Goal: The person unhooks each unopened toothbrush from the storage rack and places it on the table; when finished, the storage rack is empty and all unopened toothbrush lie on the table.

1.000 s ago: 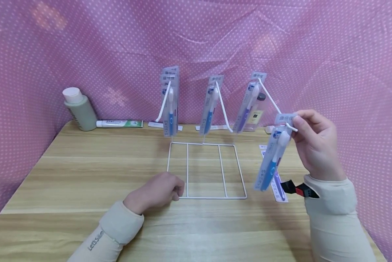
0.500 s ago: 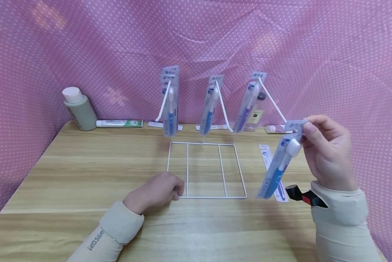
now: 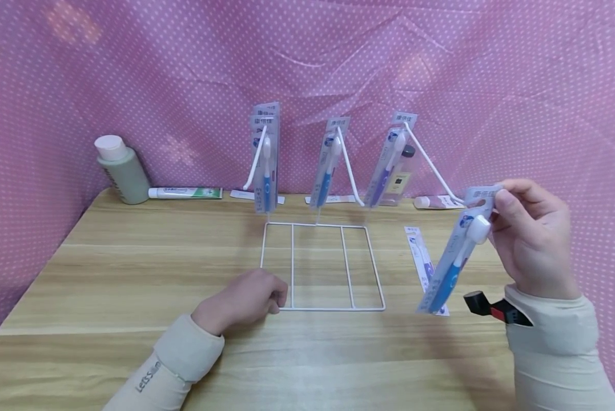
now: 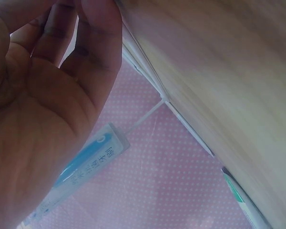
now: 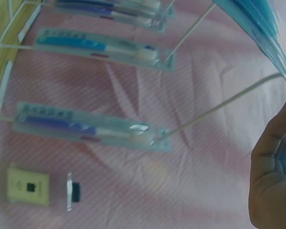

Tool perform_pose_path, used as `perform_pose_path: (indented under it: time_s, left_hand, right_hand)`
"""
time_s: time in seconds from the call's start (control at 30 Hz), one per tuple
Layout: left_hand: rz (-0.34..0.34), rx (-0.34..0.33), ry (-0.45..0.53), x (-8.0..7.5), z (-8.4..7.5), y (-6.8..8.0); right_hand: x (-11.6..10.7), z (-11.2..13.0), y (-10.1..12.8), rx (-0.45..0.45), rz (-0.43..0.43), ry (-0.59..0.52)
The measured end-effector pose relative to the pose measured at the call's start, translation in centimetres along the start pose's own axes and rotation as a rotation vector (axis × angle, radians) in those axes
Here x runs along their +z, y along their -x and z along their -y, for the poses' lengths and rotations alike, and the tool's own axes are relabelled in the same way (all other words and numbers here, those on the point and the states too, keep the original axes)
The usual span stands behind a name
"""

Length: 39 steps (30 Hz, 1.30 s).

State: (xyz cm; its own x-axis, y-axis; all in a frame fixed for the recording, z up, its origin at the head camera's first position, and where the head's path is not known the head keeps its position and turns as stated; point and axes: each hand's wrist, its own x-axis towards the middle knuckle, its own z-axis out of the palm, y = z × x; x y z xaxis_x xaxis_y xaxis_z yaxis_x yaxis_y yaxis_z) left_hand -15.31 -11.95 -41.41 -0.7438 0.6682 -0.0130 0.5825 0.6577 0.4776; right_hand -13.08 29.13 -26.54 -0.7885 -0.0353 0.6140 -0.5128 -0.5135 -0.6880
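Observation:
My right hand (image 3: 535,242) pinches the top card of a packaged blue toothbrush (image 3: 453,260), which hangs tilted at the tip of the rack's right hook (image 3: 433,164). The hook's tip meets the card's left edge by its hole; I cannot tell whether it still passes through. In the right wrist view the blue package (image 5: 257,24) hides the hook's end. My left hand (image 3: 245,299), fingers curled, holds the front left corner of the white wire rack (image 3: 333,309). Packaged toothbrushes hang on the left hook (image 3: 256,157), middle hook (image 3: 349,165) and right hook.
A packaged purple toothbrush (image 3: 418,257) lies on the wooden table right of the rack. Along the back stand a green bottle (image 3: 124,174) and a clear bottle (image 3: 401,180). A toothpaste tube (image 3: 184,193) and a pinkish tube (image 3: 435,202) lie there too, before a pink curtain (image 3: 307,51).
My right hand has moved right and slightly down with the blue toothbrush package, drawing its card out from the hook's shaft to the hook's tip. The left hand stays on the rack.

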Motion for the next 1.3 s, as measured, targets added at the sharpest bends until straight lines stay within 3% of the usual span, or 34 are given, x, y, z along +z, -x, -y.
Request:
perform_pose_path:
  time_s: [0.17,0.3,0.67,0.73,0.83,0.97,1.17,1.3]
  left_hand:
    - [0.004,-0.010,-0.007,0.1,0.0,0.0]
    - [0.012,-0.023,-0.002,0.0,-0.1,-0.1]
    - [0.023,-0.017,0.007,-0.1,0.1,-0.3]
    - [0.026,-0.022,0.009,0.0,0.1,-0.3]
    - [0.029,-0.027,0.006,0.0,0.0,-0.3]
    - [0.028,-0.031,0.001,-0.1,0.0,-0.3]
    - [0.016,-0.010,-0.008,0.0,0.1,-0.3]
    - [0.013,-0.005,-0.007,0.0,0.1,-0.2]
  right_hand:
    - [-1.8,0.1,-0.1,0.053,-0.059,-0.001]
    - [-3.7,0.2,-0.4,0.129,-0.080,0.104]
    - [-13.3,-2.5,-2.5,0.656,-0.278,0.468]
    - [-15.1,-3.6,-2.8,0.737,-0.278,0.528]
    - [-17.2,-5.3,-3.0,0.843,-0.230,0.715]
    - [-19.1,-7.6,-3.1,0.930,-0.168,0.833]
    - [-21.1,-10.0,-2.6,1.035,-0.147,0.831]
    - [-22.0,-11.1,-2.1,1.058,-0.110,0.832]
